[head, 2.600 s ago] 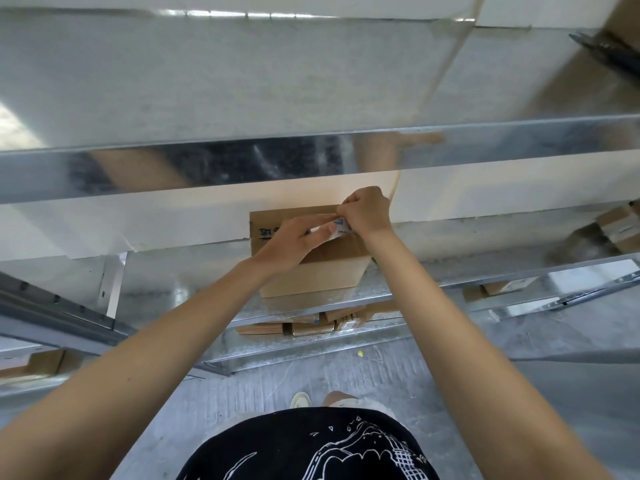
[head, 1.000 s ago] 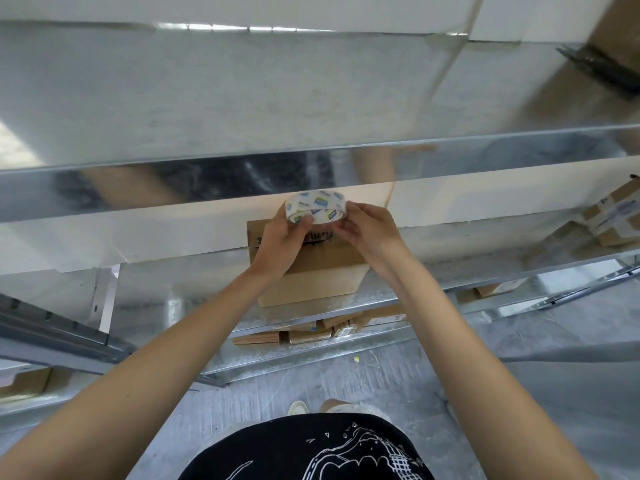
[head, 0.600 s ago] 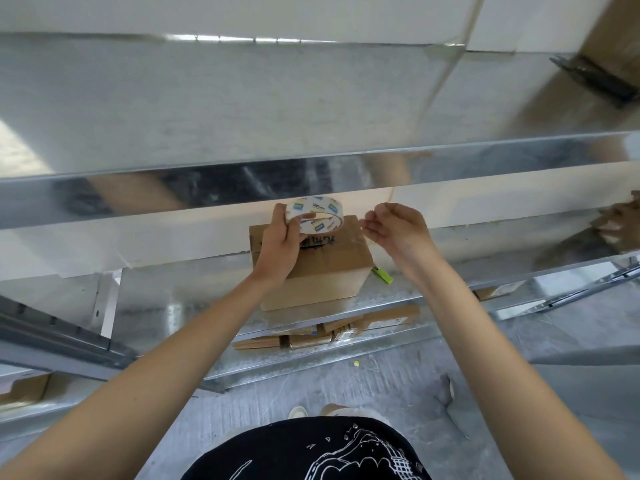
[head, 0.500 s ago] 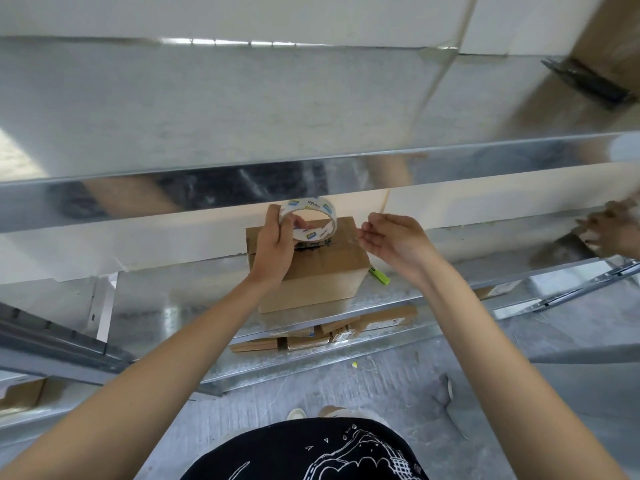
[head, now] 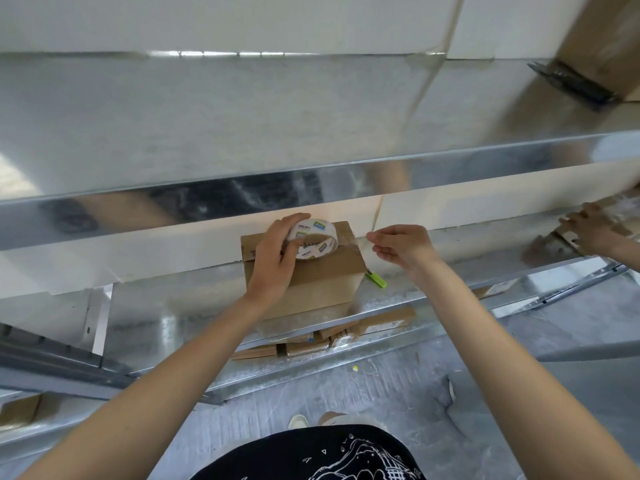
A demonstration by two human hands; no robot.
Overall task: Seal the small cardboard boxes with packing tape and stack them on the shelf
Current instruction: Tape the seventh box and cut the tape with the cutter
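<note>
A person in a black printed shirt (head: pixel 311 455) reaches both bare arms out to a metal shelf (head: pixel 166 317), where one cardboard box (head: pixel 322 275) stands on the middle tier against the white wall. The left hand (head: pixel 277 258) lies over the box's top, fingers curled round a single roll of packing tape (head: pixel 313 240) printed with blue and green labels; the roll sits tilted on the box lid, thumb hooked into its core. A clear strip of tape (head: pixel 353 239) runs from the roll across the far right corner of the box toward the right hand (head: pixel 401 245), which hovers just beside that corner with palm turned inward; thumb and forefinger appear to pinch the strip's free end, while the other fingers are loosely bent. Both forearms are extended and slightly raised, elbows out of frame.

One green marker-like tool (head: pixel 375 279) lies on the shelf just right of the box. On the tier below, several flattened cartons (head: pixel 311 341) lie in a loose pile; their number cannot be told exactly. At the far right edge, a third hand (head: pixel 595 226), belonging to someone else, rests on more cardboard (head: pixel 561 237) on the same shelf. A small piece of cardboard (head: pixel 20 410) shows at lower left, and two shoe tips (head: pixel 298 420) are visible on the grey floor.
</note>
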